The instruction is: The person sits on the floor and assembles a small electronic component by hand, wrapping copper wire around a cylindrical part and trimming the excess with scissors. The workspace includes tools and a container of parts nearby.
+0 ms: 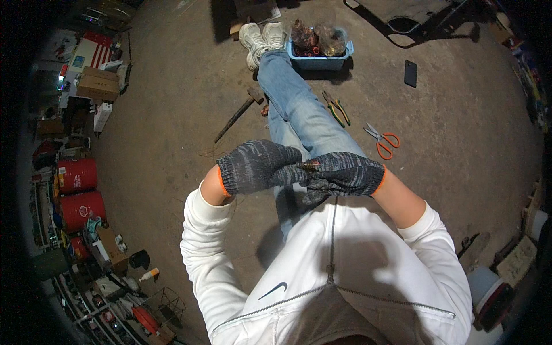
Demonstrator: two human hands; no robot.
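In grey knitted work gloves with orange cuffs, my left hand (259,167) and my right hand (345,174) meet above my lap. Between their fingers shows a small copper-coloured coil (309,165), seemingly wound wire; the gloves cover most of it. Both hands are closed on it. Past my legs lie pliers (338,109) with green and yellow handles, and scissors (382,141) with orange handles to their right. Left of my legs rests a hammer (238,117) with a dark handle, a small copper-coloured piece (264,110) near its head.
Near my shoes stands a light blue plastic basin (319,63) holding reddish-brown scrap and clear plastic bags. A dark phone (410,73) lies on the concrete floor (448,126). Red drums (80,211) and cardboard boxes (98,84) line the left side. A dark-framed chair (402,26) stands at the far right.
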